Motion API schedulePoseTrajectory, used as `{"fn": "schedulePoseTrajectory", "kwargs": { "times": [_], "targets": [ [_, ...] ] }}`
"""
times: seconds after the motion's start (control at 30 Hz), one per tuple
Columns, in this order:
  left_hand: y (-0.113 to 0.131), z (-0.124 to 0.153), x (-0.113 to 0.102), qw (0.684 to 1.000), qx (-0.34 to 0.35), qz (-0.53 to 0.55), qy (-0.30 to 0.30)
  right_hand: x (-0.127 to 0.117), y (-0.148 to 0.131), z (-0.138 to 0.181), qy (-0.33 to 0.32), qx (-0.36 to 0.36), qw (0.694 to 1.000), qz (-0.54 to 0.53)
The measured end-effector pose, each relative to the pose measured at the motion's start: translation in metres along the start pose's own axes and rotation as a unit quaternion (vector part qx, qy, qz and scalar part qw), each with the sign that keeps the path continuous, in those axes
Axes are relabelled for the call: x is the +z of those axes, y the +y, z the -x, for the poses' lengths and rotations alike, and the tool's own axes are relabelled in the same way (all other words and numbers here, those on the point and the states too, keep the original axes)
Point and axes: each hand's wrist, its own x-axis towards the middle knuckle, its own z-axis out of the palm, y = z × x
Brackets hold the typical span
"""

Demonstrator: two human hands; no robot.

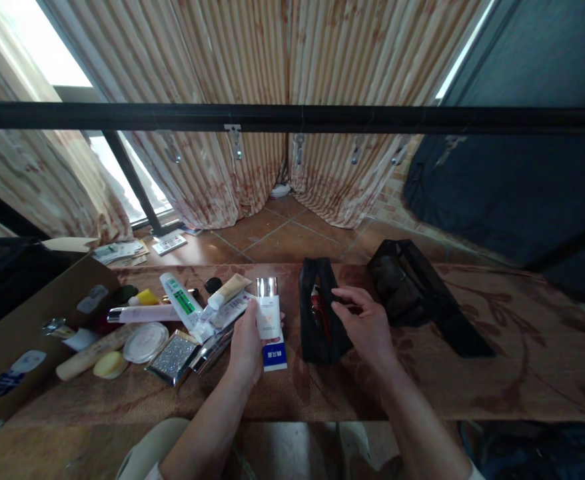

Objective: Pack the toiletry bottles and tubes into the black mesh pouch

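Note:
My left hand [246, 340] is closed around a white bottle with a shiny silver cap [269, 313], held upright above the table. Behind and below the bottle, a blue and white box [274, 357] lies partly hidden. My right hand [367, 323] is at the right edge of a black zip pouch [308, 340], thumb and index finger apart. Through the pouch's parted top, a dark red item [318, 310] shows inside. Left of my left hand lie a white and green tube [181, 303], a beige tube [230, 291] and a glittery silver compact [173, 357].
A second black case [402, 283] with a flap stands on the right of the cloth-covered table [492, 373]. At far left is a cardboard box [72, 320], beside a round clear-lidded container [145, 342] and a yellow sponge [110, 365]. A dark rail [292, 119] crosses beyond the table.

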Motion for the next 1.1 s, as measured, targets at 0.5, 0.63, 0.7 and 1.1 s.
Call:
{"fn": "schedulePoseTrajectory", "kwargs": {
  "times": [0.5,0.63,0.7,1.1],
  "targets": [
    [-0.0035,-0.0014,-0.0008,1.000,-0.011,0.009,-0.011,-0.0007,-0.0017,-0.0002,0.010,0.003,1.000,-0.007],
    [-0.0036,-0.0016,-0.0006,1.000,-0.004,0.015,-0.023,-0.0007,-0.0027,0.0001,0.014,0.006,1.000,-0.011],
    [-0.0037,-0.0018,-0.0007,0.999,-0.006,0.019,-0.029,-0.0009,-0.0035,0.0002,0.017,0.005,1.000,-0.013],
    [-0.0021,0.0019,-0.0016,0.998,0.003,-0.042,-0.048,-0.0003,-0.0027,0.0009,0.011,-0.002,1.000,-0.012]
  ]
}}
